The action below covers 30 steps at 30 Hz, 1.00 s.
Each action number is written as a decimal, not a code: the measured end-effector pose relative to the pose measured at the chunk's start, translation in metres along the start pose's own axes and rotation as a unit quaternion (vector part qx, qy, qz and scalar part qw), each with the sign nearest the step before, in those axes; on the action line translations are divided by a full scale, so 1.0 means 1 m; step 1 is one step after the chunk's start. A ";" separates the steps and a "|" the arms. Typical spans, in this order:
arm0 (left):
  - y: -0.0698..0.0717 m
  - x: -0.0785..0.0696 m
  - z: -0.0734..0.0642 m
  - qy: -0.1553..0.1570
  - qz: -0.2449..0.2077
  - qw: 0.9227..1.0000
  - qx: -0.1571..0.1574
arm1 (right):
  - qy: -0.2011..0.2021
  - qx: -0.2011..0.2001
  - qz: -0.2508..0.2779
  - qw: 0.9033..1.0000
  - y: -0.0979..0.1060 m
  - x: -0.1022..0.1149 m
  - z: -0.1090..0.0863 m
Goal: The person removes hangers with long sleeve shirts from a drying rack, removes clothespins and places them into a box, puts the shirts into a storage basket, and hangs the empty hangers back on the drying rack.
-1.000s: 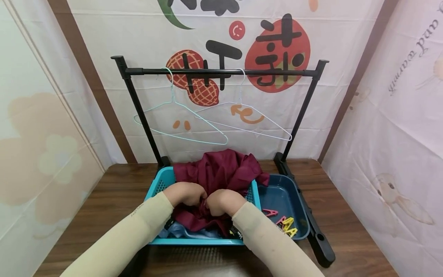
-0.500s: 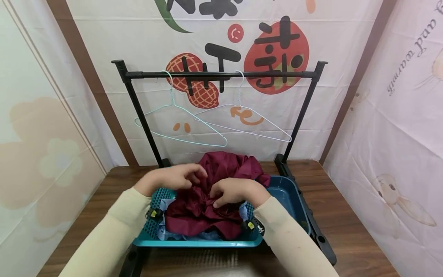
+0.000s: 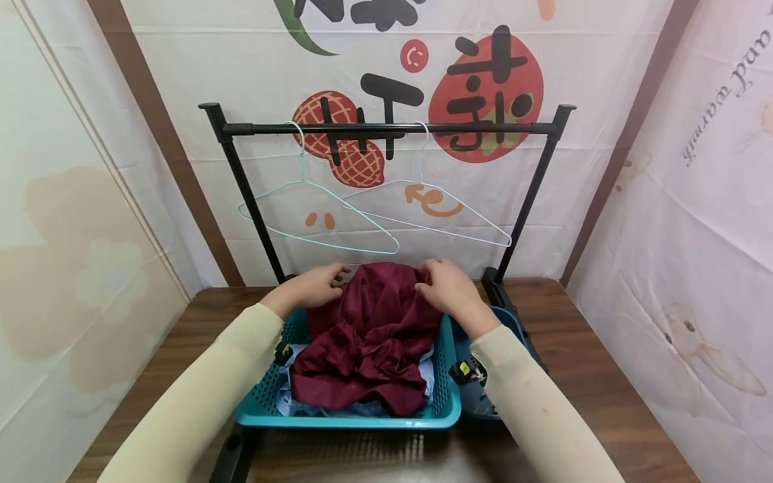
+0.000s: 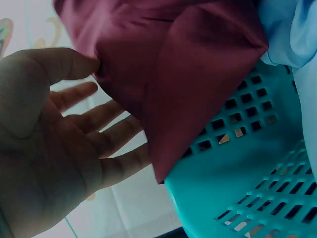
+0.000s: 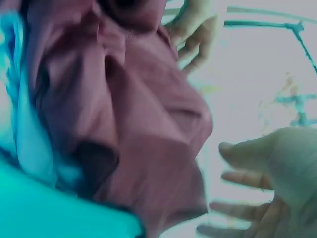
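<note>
A crumpled maroon cloth garment lies heaped in a turquoise perforated basket, its far part draped over the back rim. At the garment's far left side is my left hand. In the left wrist view its thumb touches the maroon fabric, and the loosely spread fingers reach behind the cloth's edge. My right hand is at the far right side. The right wrist view shows its fingers extended beside the fabric, holding nothing. Light blue cloth shows under the garment.
Behind the basket stands a black garment rack with a mint hanger and a white hanger on its bar. A dark blue tray sits right of the basket, partly hidden by my right arm. The wooden table lies beneath.
Both hands have left the bunched cloth at the basket's middle and moved to the garment's far left and far right sides. The garment's right part has been drawn in from over the blue tray.
</note>
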State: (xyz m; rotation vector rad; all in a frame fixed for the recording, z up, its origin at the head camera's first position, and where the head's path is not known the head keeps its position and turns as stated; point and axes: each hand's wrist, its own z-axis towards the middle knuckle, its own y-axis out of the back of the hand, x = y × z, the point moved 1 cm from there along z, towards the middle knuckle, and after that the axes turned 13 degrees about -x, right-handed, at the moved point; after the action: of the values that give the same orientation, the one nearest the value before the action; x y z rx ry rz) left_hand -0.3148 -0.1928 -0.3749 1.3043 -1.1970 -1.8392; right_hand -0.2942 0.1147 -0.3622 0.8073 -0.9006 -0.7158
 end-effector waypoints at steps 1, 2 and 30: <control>-0.002 0.000 0.003 0.003 0.003 1.000 0.007 | -0.023 0.003 -0.003 1.000 -0.001 -0.005 0.002; -0.004 0.000 0.006 0.004 0.007 1.000 0.013 | -0.039 0.012 0.001 0.999 -0.003 -0.010 0.005; 0.006 -0.003 0.007 0.030 -0.032 0.992 -0.118 | -0.103 -0.123 0.085 0.983 -0.010 -0.010 0.022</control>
State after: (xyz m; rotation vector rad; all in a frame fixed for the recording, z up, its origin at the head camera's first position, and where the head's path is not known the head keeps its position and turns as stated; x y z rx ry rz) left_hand -0.3210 -0.1906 -0.3673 1.2670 -0.8840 -1.9064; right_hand -0.3202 0.1112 -0.3657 0.4374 -1.0300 -0.7507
